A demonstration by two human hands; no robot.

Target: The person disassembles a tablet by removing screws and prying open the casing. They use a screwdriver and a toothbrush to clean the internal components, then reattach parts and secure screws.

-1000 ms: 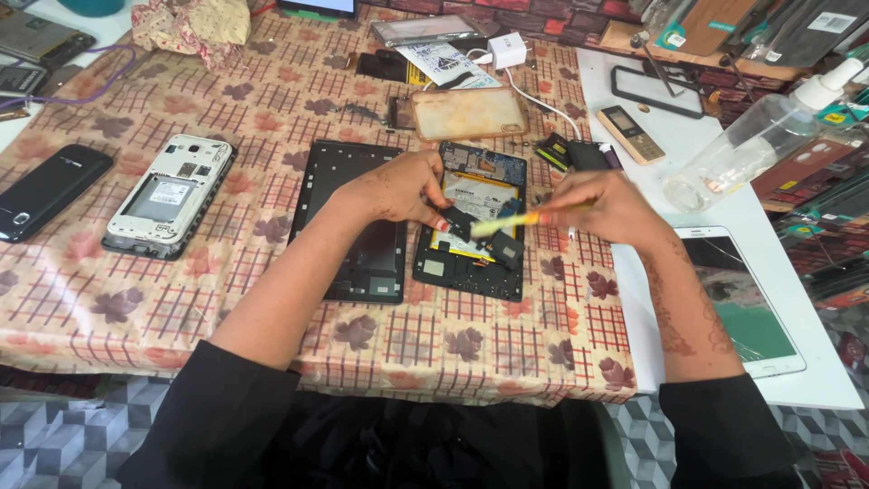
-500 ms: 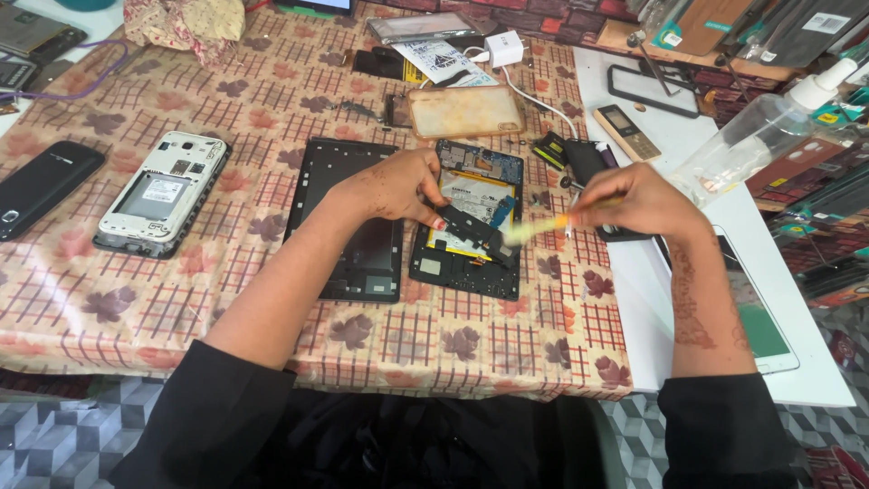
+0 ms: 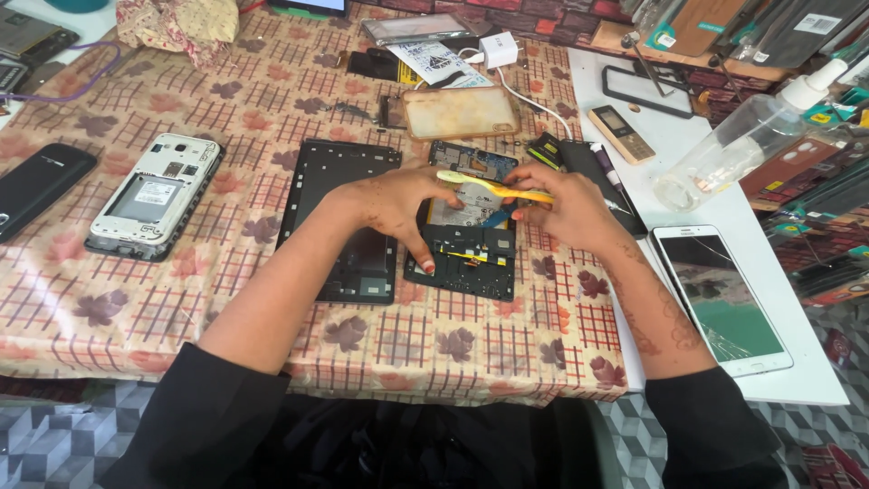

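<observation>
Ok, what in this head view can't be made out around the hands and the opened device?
- Opened device: its middle is covered by both hands.
- Yellow tool: its working end is hidden under the right hand.
- Left hand: fingertips hide what they press on.
- Small parts on the board: too small to identify.
- Clear spray bottle: its top is cut off by the right edge.

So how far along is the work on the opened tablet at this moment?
Done: the tablet body lies open with its board and battery exposed, and the black frame lies apart on its left. In hand: the left hand presses on the body while the right hand holds a yellow toothbrush over the board. Left: the two parts are not yet rejoined.
</observation>
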